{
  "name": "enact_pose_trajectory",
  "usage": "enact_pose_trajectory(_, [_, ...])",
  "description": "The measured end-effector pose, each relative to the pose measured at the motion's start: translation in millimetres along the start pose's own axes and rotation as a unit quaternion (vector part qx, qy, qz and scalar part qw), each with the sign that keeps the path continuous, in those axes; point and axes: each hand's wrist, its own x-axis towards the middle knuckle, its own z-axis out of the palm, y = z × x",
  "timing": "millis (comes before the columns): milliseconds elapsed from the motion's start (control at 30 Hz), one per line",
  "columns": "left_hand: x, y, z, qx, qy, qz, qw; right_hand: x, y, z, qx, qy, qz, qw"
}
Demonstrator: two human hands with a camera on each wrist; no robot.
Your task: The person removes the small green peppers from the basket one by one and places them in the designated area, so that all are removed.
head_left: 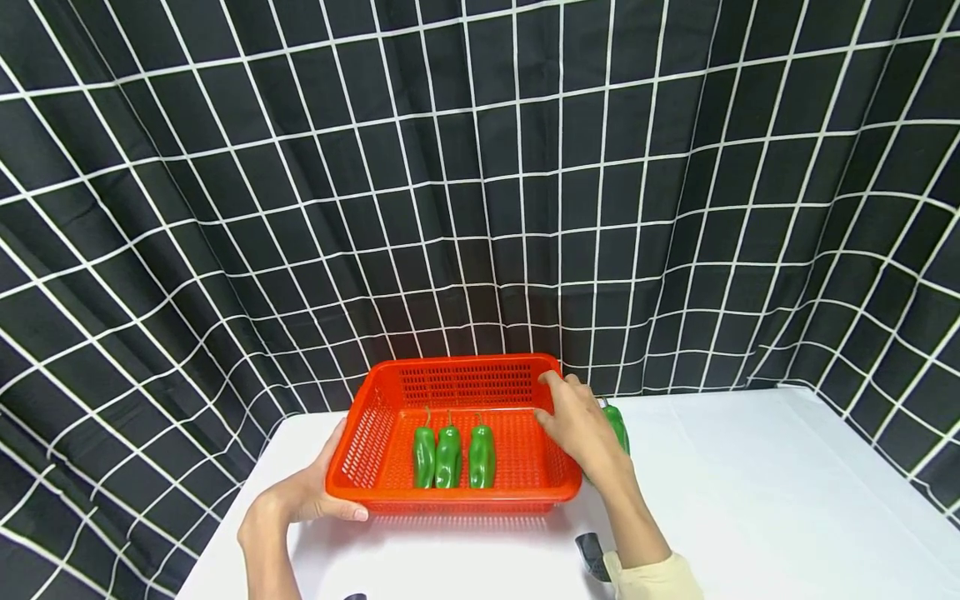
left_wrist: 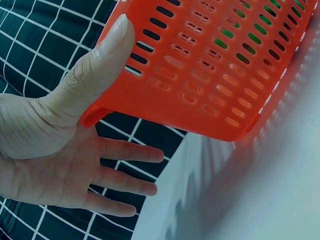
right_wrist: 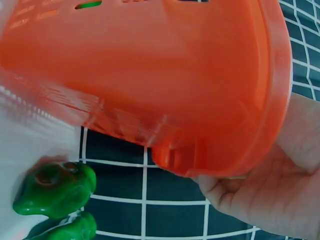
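Note:
A red plastic basket (head_left: pixel 457 494) with slotted walls stands over the white table, and three green peppers (head_left: pixel 482 457) lie side by side in it. My left hand (head_left: pixel 303 492) grips its left end. In the left wrist view the thumb (left_wrist: pixel 102 57) lies along the slotted wall, three fingers extend straight below the rim, and the index finger is hidden. My right hand (head_left: pixel 581 421) holds the right rim, with curled fingers (right_wrist: pixel 217 192) under it in the right wrist view. Outside the basket, beside the right hand, lie green peppers (right_wrist: pixel 55 189), two showing in that view.
A dark, glossy, curved object (head_left: pixel 592 557) lies near the right sleeve (head_left: pixel 652 579), its kind unclear. Another dark bit (head_left: pixel 356 597) shows at the bottom edge. The white table (head_left: pixel 757 483) extends to the right. A black curtain with white grid lines (head_left: pixel 480 183) hangs behind.

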Motion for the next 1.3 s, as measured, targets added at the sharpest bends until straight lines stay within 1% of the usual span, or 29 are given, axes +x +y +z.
enact_pose_trajectory(133, [0.8,-0.3,0.2,-0.001,0.000,0.002,1.0000,0.2,-3,5,-0.003,0.008,-0.022,0.9997])
enact_pose_trajectory(233, [0.8,-0.6,0.8,-0.004,-0.002,-0.002,1.0000,-0.3,-5,9,-0.006,0.005,-0.031,0.9995])
enact_pose_trajectory(367, [0.6,-1.0,0.9,-0.006,-0.002,-0.003,1.0000,-0.9,-11,14,0.004,-0.012,-0.030,0.9995])
enact_pose_trajectory(500, [0.2,-1.2,0.6,-0.007,0.000,0.000,1.0000,-1.6,-18,24,0.017,-0.042,-0.034,0.9984])
enact_pose_trajectory(600, [-0.2,-1.6,0.6,0.000,0.003,0.001,1.0000,-3.1,-24,35,0.024,-0.067,-0.052,0.9961])
enact_pose_trajectory(733, [0.0,-1.8,0.7,0.011,0.005,0.004,0.9999,-7.4,-30,51,0.037,-0.110,-0.082,0.9898])
enact_pose_trajectory(833, [0.4,-0.7,0.7,0.010,0.006,0.004,0.9999,-10.7,-32,59,0.043,-0.156,-0.085,0.9832])
enact_pose_trajectory(967, [-0.1,0.8,1.1,0.011,0.005,0.002,0.9999,-12.6,-33,63,0.040,-0.228,-0.059,0.9711])
enact_pose_trajectory(1067, [-0.6,1.7,0.9,0.013,0.006,0.002,0.9999,-11.8,-33,64,0.036,-0.269,-0.041,0.9617])
enact_pose_trajectory(1167, [-0.6,1.9,0.7,0.011,0.006,0.004,0.9999,-10.6,-31,65,0.028,-0.287,-0.040,0.9567])
enact_pose_trajectory(1300, [-1.2,0.5,1.5,0.006,0.005,0.002,1.0000,-10.5,-31,66,0.019,-0.294,-0.051,0.9544])
